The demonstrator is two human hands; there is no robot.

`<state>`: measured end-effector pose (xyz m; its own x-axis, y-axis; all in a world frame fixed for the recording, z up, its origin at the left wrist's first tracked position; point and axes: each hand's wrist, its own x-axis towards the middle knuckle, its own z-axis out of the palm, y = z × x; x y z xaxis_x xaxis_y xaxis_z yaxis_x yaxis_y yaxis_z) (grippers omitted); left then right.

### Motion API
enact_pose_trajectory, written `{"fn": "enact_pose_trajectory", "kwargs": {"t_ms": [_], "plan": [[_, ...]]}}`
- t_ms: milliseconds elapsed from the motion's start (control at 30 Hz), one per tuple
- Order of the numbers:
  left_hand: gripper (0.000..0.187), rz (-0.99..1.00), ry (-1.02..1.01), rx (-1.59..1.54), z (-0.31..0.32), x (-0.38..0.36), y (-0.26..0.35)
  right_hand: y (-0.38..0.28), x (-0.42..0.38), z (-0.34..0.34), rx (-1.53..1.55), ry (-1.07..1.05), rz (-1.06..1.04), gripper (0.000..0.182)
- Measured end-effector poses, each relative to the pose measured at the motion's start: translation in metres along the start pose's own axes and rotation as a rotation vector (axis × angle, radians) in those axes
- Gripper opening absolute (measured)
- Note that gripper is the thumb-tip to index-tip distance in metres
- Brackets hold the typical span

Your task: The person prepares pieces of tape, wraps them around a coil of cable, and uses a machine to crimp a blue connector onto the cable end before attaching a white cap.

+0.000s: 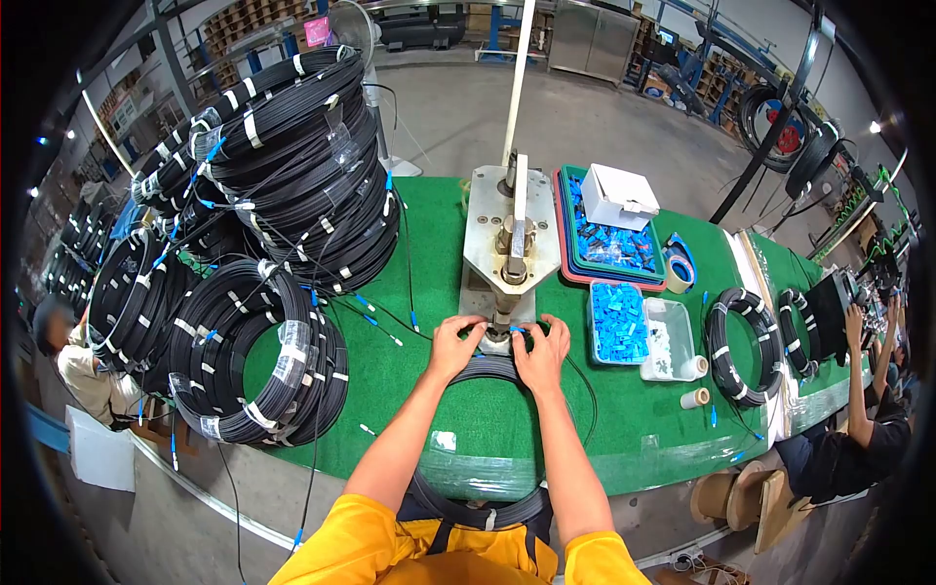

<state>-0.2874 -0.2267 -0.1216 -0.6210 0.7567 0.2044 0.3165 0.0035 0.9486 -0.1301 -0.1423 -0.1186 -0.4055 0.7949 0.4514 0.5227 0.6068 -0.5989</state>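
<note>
A metal hand press [514,239] stands on the green table mat [429,210]. My left hand [458,343] is at the left side of the press's lower end, its fingers pinched on a black cable. On the right side my right hand [541,349] has its fingertips closed round a small blue connector [518,331]. Below both hands a coil of black cable [483,369] lies at the table's front edge, between my forearms. The exact spot under the press head is partly hidden by my fingers.
Tall stacks of black cable coils [302,166] fill the left. Right of the press are a tub of blue connectors [619,324], a clear tray [669,341], a white box [619,197], tape [680,272] and another coil [744,346]. People sit at both sides.
</note>
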Motion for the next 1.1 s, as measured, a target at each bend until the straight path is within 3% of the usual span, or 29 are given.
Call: {"fn": "enact_pose_trajectory", "kwargs": {"t_ms": [67,267,800,1100], "plan": [[0.018,0.121,0.010,0.160,0.001,0.000,-0.002,0.001,0.000,0.001,0.000,0.002,-0.003,0.018],[0.019,0.021,-0.027,0.215,-0.001,-0.001,0.004,0.000,0.000,-0.001,0.017,0.002,-0.004,0.020],[0.017,0.070,0.001,0.243,0.003,0.000,0.001,-0.001,-0.001,-0.003,-0.024,-0.022,0.021,0.018],[0.033,0.148,-0.011,0.206,0.003,0.001,0.008,-0.004,-0.002,-0.006,-0.031,0.022,-0.055,0.017]]}}
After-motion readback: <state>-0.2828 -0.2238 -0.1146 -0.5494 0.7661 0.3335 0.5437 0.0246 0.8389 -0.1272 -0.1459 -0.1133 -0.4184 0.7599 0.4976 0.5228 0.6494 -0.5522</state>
